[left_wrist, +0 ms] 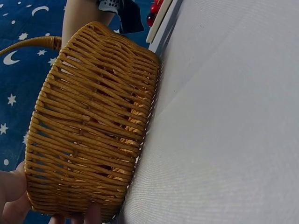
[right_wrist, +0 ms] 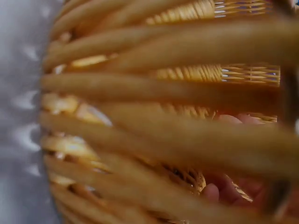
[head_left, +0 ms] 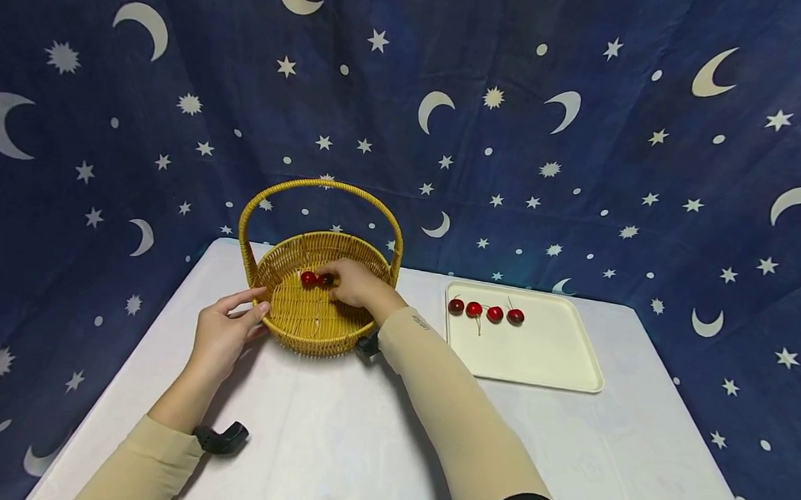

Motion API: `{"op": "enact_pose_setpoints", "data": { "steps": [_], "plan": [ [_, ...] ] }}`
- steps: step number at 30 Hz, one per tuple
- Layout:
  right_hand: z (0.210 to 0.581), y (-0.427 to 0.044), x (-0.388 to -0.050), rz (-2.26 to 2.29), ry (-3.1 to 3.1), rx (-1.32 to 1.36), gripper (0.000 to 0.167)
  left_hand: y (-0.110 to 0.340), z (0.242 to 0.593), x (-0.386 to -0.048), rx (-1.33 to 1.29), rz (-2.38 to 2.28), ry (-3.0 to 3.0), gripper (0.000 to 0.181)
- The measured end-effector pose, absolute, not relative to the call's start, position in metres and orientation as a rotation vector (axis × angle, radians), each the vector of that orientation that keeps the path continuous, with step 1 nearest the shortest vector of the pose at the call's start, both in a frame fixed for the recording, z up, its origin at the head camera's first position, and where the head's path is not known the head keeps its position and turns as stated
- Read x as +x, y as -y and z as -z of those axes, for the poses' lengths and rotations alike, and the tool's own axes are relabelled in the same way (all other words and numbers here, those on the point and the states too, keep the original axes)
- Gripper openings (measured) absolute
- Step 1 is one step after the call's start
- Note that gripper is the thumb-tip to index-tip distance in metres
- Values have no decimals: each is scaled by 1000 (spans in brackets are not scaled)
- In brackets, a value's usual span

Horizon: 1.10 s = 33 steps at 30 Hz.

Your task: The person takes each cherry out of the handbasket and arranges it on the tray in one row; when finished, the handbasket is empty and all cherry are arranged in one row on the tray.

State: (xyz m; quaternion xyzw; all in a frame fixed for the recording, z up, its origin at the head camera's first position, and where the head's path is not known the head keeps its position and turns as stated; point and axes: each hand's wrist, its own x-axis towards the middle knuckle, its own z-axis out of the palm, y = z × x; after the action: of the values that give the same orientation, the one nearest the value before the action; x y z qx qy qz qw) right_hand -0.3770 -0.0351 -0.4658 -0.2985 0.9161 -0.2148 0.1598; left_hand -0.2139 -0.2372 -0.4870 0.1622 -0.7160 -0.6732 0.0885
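Note:
A yellow-brown wicker basket (head_left: 315, 344) with a tall arched handle stands on the table. My left hand (head_left: 223, 335) grips its left rim; in the left wrist view, fingers (left_wrist: 93, 213) show against the woven wall (left_wrist: 88, 121). Inside the basket, my right hand (head_left: 353, 284) pinches a dark red cherry (head_left: 326, 280) low near the bottom. A brighter red cherry (head_left: 308, 279) lies just left of it. The right wrist view looks through blurred wicker strands (right_wrist: 187, 88), with part of the right hand showing behind; the cherries cannot be made out there.
To the right of the basket is a cream rectangular tray (head_left: 539, 350) with several stemmed cherries (head_left: 494, 315) in a row along its far left part. A white cloth (head_left: 333, 445) covers the table. Behind hangs a dark blue curtain (head_left: 397, 74) with moons and stars.

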Motion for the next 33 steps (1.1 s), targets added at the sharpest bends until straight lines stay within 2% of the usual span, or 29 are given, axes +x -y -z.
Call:
{"op": "enact_pose_setpoints", "data": {
  "steps": [5, 7, 12, 21, 33],
  "plan": [
    [465, 34, -373, 611, -2631, -864, 29, 237, 487, -213, 484, 1999, 2133, 46],
    [464, 33, -372, 618, -2621, -873, 25, 237, 486, -213, 489, 1995, 2140, 46],
    [456, 28, -365, 693, -2604, -928, 24, 237, 487, -212, 507, 1988, 2157, 45],
    [422, 0, -348, 958, -2592, -1002, 26, 236, 485, -214, 494, 2004, 2141, 47],
    [409, -72, -311, 1227, -2589, -1000, 25, 236, 486, -214, 501, 2003, 2141, 46]
  ]
}}
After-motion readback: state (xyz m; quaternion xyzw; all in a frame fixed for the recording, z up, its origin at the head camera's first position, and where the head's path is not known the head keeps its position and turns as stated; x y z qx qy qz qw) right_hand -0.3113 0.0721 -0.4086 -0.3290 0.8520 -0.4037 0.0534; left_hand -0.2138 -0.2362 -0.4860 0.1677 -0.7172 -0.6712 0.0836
